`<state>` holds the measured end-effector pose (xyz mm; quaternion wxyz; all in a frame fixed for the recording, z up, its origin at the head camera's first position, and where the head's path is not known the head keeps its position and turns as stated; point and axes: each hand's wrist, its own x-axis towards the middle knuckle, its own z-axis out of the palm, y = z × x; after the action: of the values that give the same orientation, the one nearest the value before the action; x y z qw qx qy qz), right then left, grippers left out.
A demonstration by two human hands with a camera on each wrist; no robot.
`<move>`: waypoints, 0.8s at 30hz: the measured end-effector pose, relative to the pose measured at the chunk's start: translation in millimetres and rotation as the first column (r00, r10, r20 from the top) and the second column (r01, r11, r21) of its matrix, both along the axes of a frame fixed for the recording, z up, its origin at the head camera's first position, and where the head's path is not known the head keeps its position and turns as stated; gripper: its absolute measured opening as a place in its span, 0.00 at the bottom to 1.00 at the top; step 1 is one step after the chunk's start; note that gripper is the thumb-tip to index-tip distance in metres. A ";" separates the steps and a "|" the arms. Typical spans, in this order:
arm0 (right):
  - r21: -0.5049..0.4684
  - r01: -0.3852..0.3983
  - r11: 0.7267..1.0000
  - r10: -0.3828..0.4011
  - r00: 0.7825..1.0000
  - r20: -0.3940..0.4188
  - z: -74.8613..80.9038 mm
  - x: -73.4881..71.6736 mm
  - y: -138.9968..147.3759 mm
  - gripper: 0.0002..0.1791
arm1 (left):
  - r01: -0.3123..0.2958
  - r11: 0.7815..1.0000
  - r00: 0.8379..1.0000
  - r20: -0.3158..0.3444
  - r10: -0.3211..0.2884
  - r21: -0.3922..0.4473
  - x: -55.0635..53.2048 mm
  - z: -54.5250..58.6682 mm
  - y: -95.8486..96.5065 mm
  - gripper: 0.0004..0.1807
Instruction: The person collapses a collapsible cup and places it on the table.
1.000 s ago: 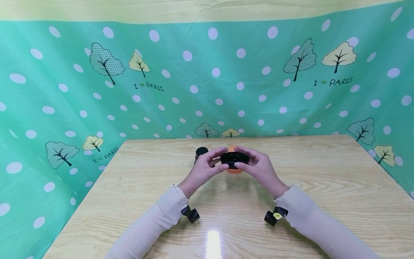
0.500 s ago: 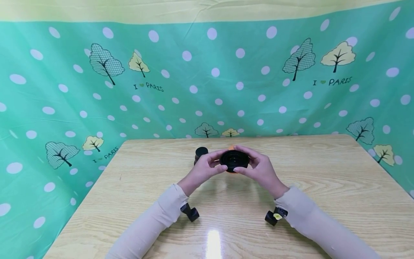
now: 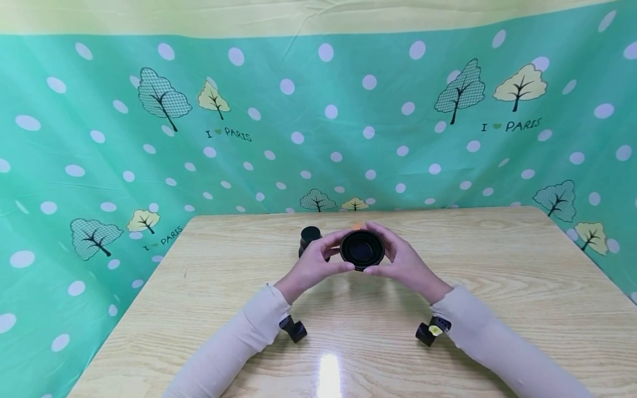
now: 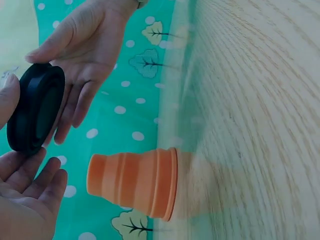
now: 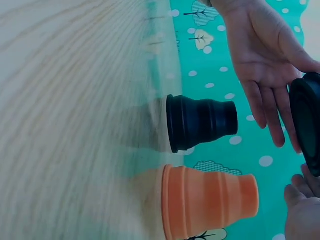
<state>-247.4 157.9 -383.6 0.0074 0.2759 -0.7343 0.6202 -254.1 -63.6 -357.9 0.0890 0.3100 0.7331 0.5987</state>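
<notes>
A black collapsible cup [image 3: 362, 250], folded into a shallow ringed disc, is held up off the table between my two hands. My left hand [image 3: 318, 261] pinches its left side, thumb at the lower rim. On the opposite side my right hand [image 3: 403, 261] grips it with thumb below and fingers along the upper rim. In the left wrist view the folded cup [image 4: 37, 107] appears nearly side-on. Behind it an orange collapsible cup [image 5: 210, 202] stands extended and upside down; the head view shows only its top. Another black collapsible cup [image 5: 202, 124] stands likewise, beyond my left hand.
The wooden table [image 3: 224, 309] reaches back to a green dotted cloth [image 3: 278, 138] printed with trees. A black wrist camera [image 3: 297, 331] hangs below my left sleeve, and a second wrist camera [image 3: 426, 334] below the right.
The folded black cup has tilted up, from nearly edge-on to its ringed face turned toward the head camera. My right hand has shifted slightly right. Both standing cups stay in place.
</notes>
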 end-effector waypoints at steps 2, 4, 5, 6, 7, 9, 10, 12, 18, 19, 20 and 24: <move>0.007 -0.009 1.000 0.009 1.000 0.015 -1.1 -0.3 1.6 0.47 | -0.005 1.000 1.000 -0.018 0.005 -0.028 2.9 1.8 0.9 0.34; 0.007 -0.016 1.000 0.015 1.000 0.027 -1.9 -0.3 2.8 0.46 | -0.014 0.999 1.000 -0.025 0.013 -0.046 0.5 -4.2 1.7 0.35; 0.003 -0.020 1.000 0.020 0.999 0.034 -1.8 0.0 3.1 0.46 | -0.017 0.999 0.999 -0.034 0.015 -0.052 -1.3 -8.0 2.2 0.35; -0.004 -0.024 1.000 0.024 0.999 0.041 -2.1 0.1 3.6 0.45 | -0.019 0.998 0.999 -0.042 0.016 -0.057 -3.6 -12.6 2.7 0.35; -0.011 -0.026 1.000 0.026 0.998 0.051 -2.5 0.2 4.1 0.45 | -0.019 0.998 0.999 -0.048 0.016 -0.060 -6.2 -17.1 3.2 0.36; -0.022 -0.025 0.999 0.027 0.997 0.072 -3.4 0.4 4.9 0.45 | -0.019 0.998 0.998 -0.059 0.015 -0.062 -11.2 -25.7 4.4 0.36; -0.025 -0.024 0.999 0.026 0.997 0.079 -4.5 0.2 5.1 0.45 | -0.020 0.998 0.998 -0.066 0.016 -0.064 -12.0 -27.4 4.6 0.36; -0.026 -0.015 1.000 0.018 0.995 0.094 -5.7 0.3 5.5 0.45 | -0.031 0.997 0.997 -0.076 0.025 -0.077 -12.8 -29.6 4.7 0.36; 0.005 0.030 1.000 -0.031 0.996 0.090 -10.0 0.0 9.7 0.42 | -0.055 0.993 0.995 -0.088 0.046 -0.104 -11.8 -29.6 8.9 0.37; 0.008 0.036 0.999 -0.036 0.996 0.086 -10.8 -0.2 11.2 0.42 | -0.053 0.993 0.995 -0.084 0.044 -0.109 -11.5 -29.1 10.1 0.37; 0.006 0.037 0.999 -0.037 0.996 0.086 -11.5 -0.2 12.7 0.41 | -0.050 0.992 0.996 -0.078 0.042 -0.113 -11.1 -28.6 11.2 0.37; -0.017 0.035 0.999 -0.033 0.993 0.113 -15.4 -1.2 20.6 0.40 | -0.054 0.990 0.996 -0.071 0.044 -0.134 -9.4 -26.8 13.9 0.35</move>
<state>-248.6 178.5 -399.0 -0.0209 0.2280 -0.7323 0.6414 -263.6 -49.6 -384.7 0.0701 0.3054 0.7822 0.5386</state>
